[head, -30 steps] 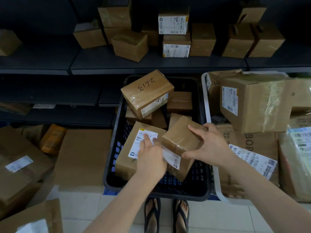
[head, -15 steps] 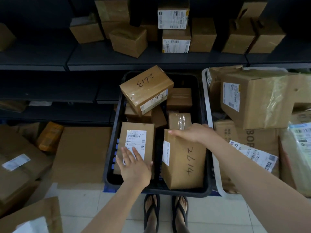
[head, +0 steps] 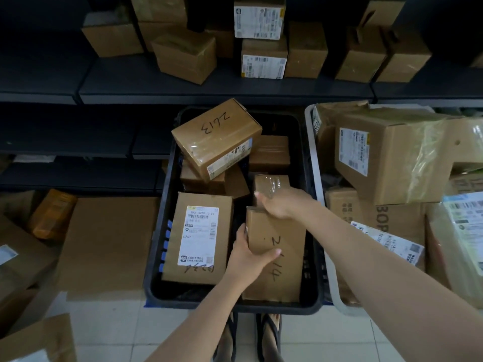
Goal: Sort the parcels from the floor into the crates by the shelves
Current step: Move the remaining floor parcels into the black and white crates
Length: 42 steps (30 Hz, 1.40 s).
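Both hands are on one box. Left hand (head: 251,254) grips the near-left edge of the brown cardboard parcel marked 2614 (head: 283,273), thumb across the top face, fingers tucked down the side. Right hand (head: 281,205) curls over its far end. The parcel sits in the near-right corner of the black plastic crate (head: 230,307), long side running front to back, beside the brown box with the white shipping label (head: 200,239). Looks like I'm seating it, so this one is nearly done.

Risks as I see them:
- Left fingers are down in the gap between the two boxes. If I push the parcel sideways, they get pinched or the labelled box gets shoved skew.
- The far end is touching or just beside the small taped brown box (head: 271,185); can't tell which. If it rides up on that, the parcel ends up tilted.
- The brown box marked 2613 (head: 217,137) is tilted on top of the back pile. A knock there could slide it forward onto my right wrist.

Surroundings: the crate stands on the white tiled floor (head: 109,333) against dark metal shelves (head: 209,91) carrying more brown boxes. A pale plastic crate (head: 312,152) to the right is heaped with bigger cartons. A flat cardboard sheet (head: 109,244) and loose parcels (head: 23,259) lie on the floor to the left.
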Each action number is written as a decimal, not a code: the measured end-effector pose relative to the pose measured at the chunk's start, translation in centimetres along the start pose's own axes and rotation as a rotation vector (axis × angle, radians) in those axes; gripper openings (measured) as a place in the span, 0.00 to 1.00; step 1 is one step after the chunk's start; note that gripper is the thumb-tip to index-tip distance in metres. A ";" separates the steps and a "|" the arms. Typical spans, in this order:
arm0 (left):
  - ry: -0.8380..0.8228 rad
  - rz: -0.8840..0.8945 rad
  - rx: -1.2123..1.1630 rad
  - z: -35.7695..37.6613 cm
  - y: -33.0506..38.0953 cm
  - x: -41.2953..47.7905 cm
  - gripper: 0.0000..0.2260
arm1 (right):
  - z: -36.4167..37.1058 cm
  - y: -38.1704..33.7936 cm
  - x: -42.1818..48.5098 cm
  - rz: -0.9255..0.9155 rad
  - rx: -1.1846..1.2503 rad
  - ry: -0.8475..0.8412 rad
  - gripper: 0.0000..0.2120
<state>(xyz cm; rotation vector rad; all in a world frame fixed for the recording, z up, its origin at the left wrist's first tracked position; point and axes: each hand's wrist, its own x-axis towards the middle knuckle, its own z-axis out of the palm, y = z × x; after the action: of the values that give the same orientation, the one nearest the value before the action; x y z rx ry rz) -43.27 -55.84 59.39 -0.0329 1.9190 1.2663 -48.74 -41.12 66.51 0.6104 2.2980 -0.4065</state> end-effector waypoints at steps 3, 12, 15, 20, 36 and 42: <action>-0.058 -0.115 -0.214 0.1 -1.2 0.9 0.56 | -0.4 0.7 3.4 0.025 0.204 -0.003 0.31; -0.036 -0.334 -0.303 -0.1 -1.8 4.9 0.48 | 3.1 -1.5 8.3 0.250 0.394 0.124 0.61; -0.030 -0.257 -0.167 0.2 -1.6 5.6 0.44 | 1.3 -1.0 7.7 0.195 0.404 0.156 0.57; 0.060 -0.083 0.138 1.3 -0.8 5.5 0.37 | -4.7 0.1 3.7 0.055 0.302 0.337 0.58; -0.469 -0.127 1.016 -1.6 4.4 12.0 0.58 | -8.0 4.5 -4.1 -0.138 0.777 0.438 0.44; -0.387 0.038 0.712 -1.1 5.4 10.8 0.11 | -8.7 5.3 -5.2 -0.340 0.641 0.230 0.34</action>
<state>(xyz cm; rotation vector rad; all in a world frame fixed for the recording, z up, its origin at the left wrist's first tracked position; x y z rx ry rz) -53.51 -49.78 56.79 0.5724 1.9157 0.4999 -47.52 -34.39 75.64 0.5844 2.4867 -1.3270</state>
